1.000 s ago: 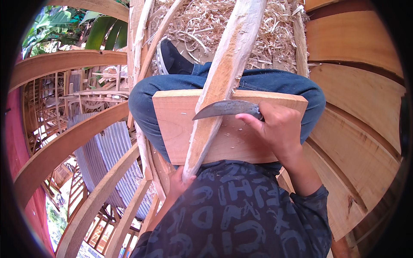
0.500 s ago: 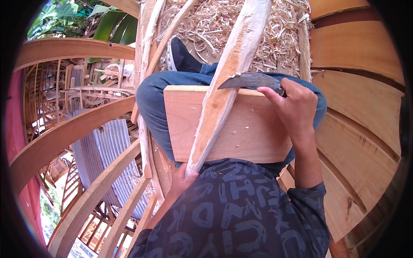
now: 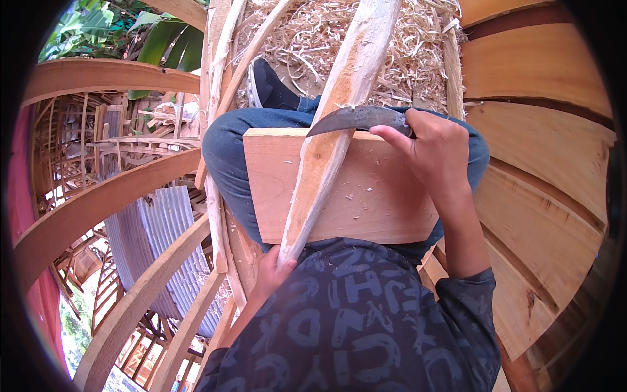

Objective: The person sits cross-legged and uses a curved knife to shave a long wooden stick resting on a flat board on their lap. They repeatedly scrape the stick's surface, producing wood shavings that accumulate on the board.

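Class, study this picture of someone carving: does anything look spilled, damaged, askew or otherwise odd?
Nothing looks wrong. The wood shavings heaped on the ground beyond the knees are carving waste, not a spill. The pole lies slanted across the board on the lap, gripped low by the left hand, while the right hand sets a curved knife against it.

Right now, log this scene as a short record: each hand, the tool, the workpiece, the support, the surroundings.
left hand: grips the lower end of the wooden stick
right hand: closed on the knife's handle
curved knife: dark blade laid across the stick, tip to the left
wooden stick: long, pale, partly shaved, slanting over the board
board: flat plank on the lap
surroundings: wood shavings ahead, curved wooden beams on the left
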`<move>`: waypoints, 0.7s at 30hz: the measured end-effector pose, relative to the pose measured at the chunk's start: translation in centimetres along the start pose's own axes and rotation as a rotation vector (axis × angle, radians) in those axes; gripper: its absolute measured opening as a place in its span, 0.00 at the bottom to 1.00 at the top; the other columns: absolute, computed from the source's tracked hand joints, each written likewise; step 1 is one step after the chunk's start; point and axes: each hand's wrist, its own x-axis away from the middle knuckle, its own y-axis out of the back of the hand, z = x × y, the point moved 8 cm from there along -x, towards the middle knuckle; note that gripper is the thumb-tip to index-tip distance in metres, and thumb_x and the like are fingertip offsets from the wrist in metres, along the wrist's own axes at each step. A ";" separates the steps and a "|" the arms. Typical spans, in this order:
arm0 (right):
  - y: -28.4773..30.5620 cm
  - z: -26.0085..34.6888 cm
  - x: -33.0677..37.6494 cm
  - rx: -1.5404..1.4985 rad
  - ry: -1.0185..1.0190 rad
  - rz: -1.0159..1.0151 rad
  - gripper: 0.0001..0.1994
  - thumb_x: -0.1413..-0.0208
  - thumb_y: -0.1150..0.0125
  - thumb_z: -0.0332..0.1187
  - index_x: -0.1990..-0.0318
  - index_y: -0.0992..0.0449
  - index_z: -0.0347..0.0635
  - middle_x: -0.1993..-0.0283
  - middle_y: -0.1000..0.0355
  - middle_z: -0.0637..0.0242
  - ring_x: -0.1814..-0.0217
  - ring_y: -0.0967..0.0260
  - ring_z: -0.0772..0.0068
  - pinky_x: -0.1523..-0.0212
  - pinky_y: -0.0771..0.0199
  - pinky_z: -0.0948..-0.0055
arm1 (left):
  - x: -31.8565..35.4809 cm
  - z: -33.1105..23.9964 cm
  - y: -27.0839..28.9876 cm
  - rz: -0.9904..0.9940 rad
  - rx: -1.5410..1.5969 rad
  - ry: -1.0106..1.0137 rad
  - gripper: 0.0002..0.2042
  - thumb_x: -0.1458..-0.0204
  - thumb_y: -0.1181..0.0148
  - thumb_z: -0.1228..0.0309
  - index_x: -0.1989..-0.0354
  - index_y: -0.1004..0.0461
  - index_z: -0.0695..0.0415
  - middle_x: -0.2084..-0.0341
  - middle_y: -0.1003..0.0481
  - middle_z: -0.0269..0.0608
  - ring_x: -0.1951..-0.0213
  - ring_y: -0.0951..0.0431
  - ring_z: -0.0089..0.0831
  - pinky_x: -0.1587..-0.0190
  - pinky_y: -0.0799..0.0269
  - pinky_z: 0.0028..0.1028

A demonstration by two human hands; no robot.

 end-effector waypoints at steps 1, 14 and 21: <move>-0.2 0.1 0.0 -0.012 -0.012 0.003 0.28 0.53 0.40 0.59 0.86 0.35 0.42 0.88 0.37 0.63 0.87 0.36 0.62 0.85 0.39 0.68 | -0.3 0.0 0.0 0.023 0.004 0.018 0.21 0.49 0.40 0.55 0.62 0.27 0.66 0.81 0.26 0.43 0.78 0.25 0.27 0.73 0.32 0.27; -0.3 1.7 0.9 -0.044 0.012 0.040 0.27 0.51 0.42 0.58 0.85 0.34 0.43 0.86 0.35 0.63 0.86 0.34 0.63 0.85 0.36 0.68 | -0.2 0.4 0.0 0.001 -0.009 0.003 0.22 0.49 0.41 0.53 0.63 0.27 0.66 0.81 0.27 0.43 0.77 0.26 0.26 0.73 0.32 0.27; 0.9 -1.2 -0.2 0.014 -0.112 -0.038 0.27 0.51 0.42 0.58 0.86 0.34 0.45 0.88 0.36 0.65 0.88 0.36 0.63 0.86 0.38 0.69 | -0.1 -0.8 0.0 -0.039 -0.058 0.024 0.22 0.50 0.39 0.54 0.64 0.27 0.65 0.81 0.27 0.45 0.79 0.26 0.30 0.74 0.33 0.28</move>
